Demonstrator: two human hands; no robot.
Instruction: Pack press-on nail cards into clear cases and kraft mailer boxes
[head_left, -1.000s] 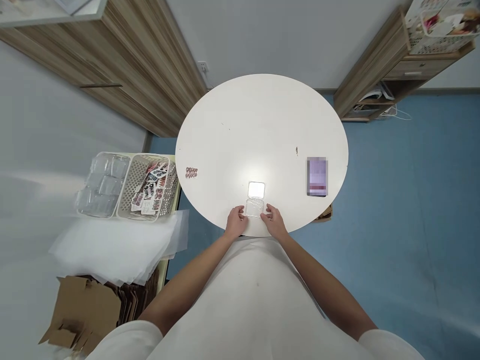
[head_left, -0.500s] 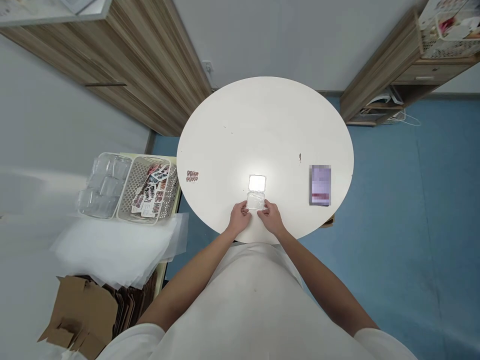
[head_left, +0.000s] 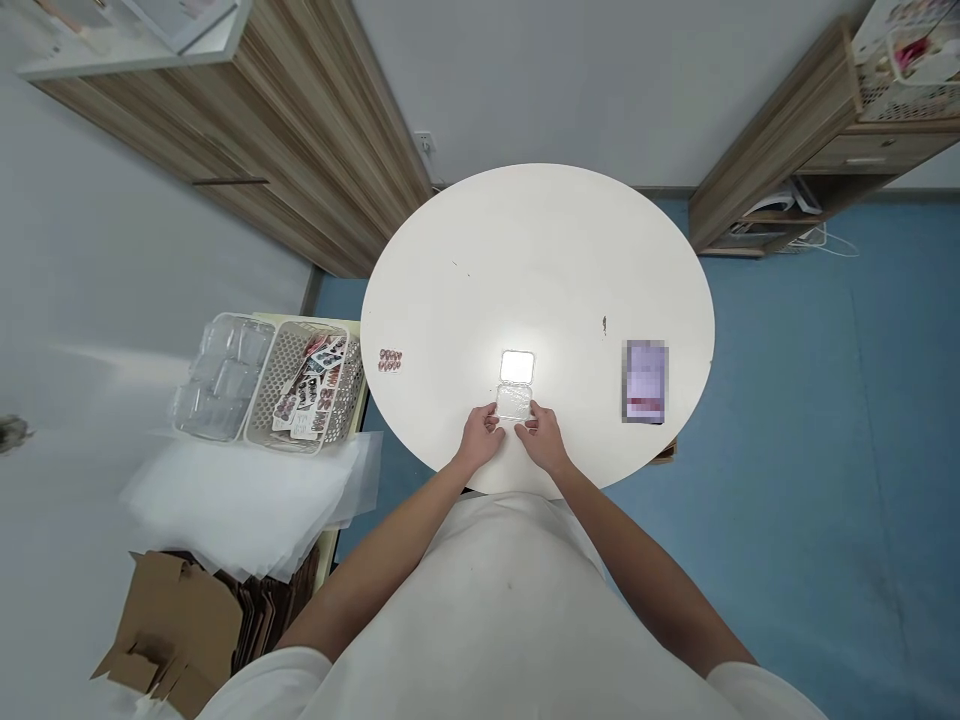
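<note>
Open case shifted away from the near table edge, with both hands brought in at its near corners.
The clear, hinged plastic case (head_left: 514,402) has been moved slightly farther in on the white oval table (head_left: 540,260), and its glare-covered far half (head_left: 517,366) is left laid open. The left hand (head_left: 480,437) and right hand (head_left: 543,440) have been drawn closer together; the fingers of each are curled, only slightly parted, with tips set at a near corner. Whether the case is pinched or merely steadied cannot be told. The small card of dark-red oval pieces (head_left: 389,360) is left untouched, well apart on the left.
</note>
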